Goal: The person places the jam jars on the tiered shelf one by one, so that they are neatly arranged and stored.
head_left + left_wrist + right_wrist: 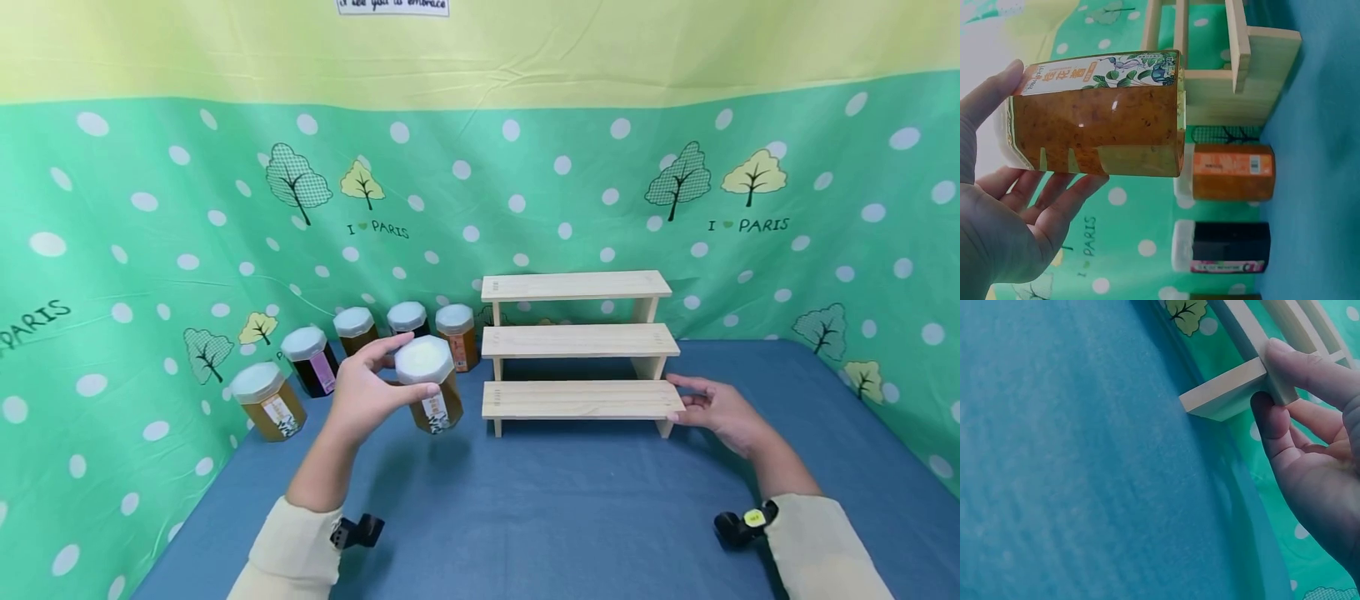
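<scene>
My left hand (369, 390) grips an amber jar (438, 400) near its white lid, thumb on one side and fingers on the other. The jar hangs upright above the blue cloth, left of a three-step wooden rack (581, 398). In the left wrist view, the jar's label (1104, 72) shows printed leaves, and dark specks dot the amber contents. At the rack's right end, my right hand (718, 410) pinches the edge of the lowest step. The right wrist view shows the thumb (1291, 359) on top of that board (1250, 337) and a finger beneath it.
Behind and left of the held jar stand several more lidded jars, among them an amber one (276, 412), a dark one with a purple label (318, 367) and another by the rack (459, 337). A green dotted curtain (525, 192) hangs behind the blue-covered table (555, 517).
</scene>
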`<action>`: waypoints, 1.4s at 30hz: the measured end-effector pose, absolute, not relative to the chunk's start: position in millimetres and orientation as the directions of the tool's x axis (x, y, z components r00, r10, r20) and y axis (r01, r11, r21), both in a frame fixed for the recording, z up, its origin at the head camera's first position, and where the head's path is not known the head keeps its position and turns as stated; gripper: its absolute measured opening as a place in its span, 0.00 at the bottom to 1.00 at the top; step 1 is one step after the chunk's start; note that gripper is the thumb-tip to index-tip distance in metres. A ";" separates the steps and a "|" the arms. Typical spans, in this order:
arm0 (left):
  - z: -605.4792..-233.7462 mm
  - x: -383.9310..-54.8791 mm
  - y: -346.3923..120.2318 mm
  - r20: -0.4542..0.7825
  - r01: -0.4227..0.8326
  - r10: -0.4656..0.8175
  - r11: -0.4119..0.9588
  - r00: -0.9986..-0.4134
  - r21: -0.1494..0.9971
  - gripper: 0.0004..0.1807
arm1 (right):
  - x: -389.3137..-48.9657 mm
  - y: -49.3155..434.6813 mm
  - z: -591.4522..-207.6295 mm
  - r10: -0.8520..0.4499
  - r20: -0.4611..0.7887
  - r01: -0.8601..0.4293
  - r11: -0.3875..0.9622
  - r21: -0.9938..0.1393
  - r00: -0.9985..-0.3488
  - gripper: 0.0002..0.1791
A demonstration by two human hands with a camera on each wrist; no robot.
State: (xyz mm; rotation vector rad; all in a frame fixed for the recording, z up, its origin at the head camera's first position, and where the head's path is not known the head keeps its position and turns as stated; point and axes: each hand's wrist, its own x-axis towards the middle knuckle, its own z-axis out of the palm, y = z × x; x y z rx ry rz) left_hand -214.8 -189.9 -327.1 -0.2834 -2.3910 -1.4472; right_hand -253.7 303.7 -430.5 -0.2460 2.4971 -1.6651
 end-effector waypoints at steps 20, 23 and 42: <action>-308.9 -225.2 -153.7 0.395 0.387 0.083 0.453 -0.915 0.803 0.40 | -260.4 304.3 -431.2 -0.196 -0.016 -0.060 0.374 -0.926 -0.981 0.41; -305.2 -227.6 -147.9 0.407 0.405 0.098 0.449 -0.908 0.796 0.40 | -261.4 303.9 -431.7 -0.196 -0.020 -0.057 0.379 -0.924 -0.980 0.42; -284.0 -246.4 -90.8 0.435 0.462 0.163 0.401 -0.886 0.791 0.41 | -259.4 309.4 -439.2 -0.182 -0.027 -0.042 0.365 -0.930 -0.983 0.42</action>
